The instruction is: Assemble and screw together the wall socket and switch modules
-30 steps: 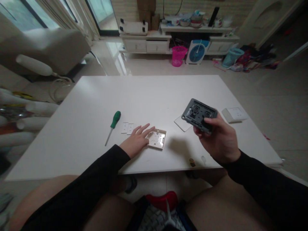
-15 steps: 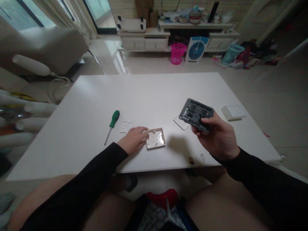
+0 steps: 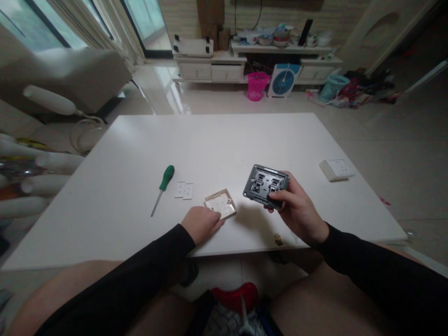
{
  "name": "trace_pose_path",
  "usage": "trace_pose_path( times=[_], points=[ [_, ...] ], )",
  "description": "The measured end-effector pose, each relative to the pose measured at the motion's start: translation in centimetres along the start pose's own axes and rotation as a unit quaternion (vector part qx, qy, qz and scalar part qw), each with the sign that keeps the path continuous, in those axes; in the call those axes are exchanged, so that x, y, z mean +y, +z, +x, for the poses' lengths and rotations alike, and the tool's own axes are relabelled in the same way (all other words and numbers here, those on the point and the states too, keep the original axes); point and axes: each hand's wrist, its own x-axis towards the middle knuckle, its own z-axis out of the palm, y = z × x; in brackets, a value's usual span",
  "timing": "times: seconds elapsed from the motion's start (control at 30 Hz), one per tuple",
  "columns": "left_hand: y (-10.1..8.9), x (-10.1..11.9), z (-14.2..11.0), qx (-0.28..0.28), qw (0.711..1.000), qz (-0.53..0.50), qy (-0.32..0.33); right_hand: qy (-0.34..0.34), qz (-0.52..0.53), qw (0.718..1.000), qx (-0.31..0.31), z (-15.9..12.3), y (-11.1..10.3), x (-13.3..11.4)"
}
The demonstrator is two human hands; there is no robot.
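A white counter [image 3: 210,140] stretches out on every side of the shallow off-white box [image 3: 221,204]. The right hand [image 3: 297,205], right of the box, has its grip closed on a dark frame [image 3: 264,184], thumb pressed on its face. The left hand [image 3: 201,223] is at the near left of the box, its grip closed on the rim with the thumb over the wall; whether the box is lifted off the counter I cannot tell. The frame is held up just right of the box, not touching it. The box has its open side up. Well right of the box and farther back sits a white socket block [image 3: 336,169]. Left of the box lies a green-handled screwdriver [image 3: 166,179]; nearer the box on that side are two small white plates [image 3: 184,190]. Smallest, a yellow and dark trinket [image 3: 278,239] lies right of the box and closer to the person.
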Motion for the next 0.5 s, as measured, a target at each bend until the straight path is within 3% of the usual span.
trace_pose_path(
  times=[0.23, 0.4, 0.5],
  points=[
    [0.6, -0.8, 0.2, 0.020, 0.998, -0.027, 0.056, 0.050, -0.049, 0.994, -0.084, -1.0, 0.5, 4.0],
    [0.3, -0.6, 0.2, 0.016, 0.995, -0.055, 0.081, 0.022, -0.086, 0.990, -0.105, -1.1, 0.4, 4.2],
    [-0.6, -1.0, -0.3, 0.028, 0.988, -0.143, 0.054, 0.009, -0.099, 0.989, -0.108, -0.9, 0.3, 4.2]
  ],
)
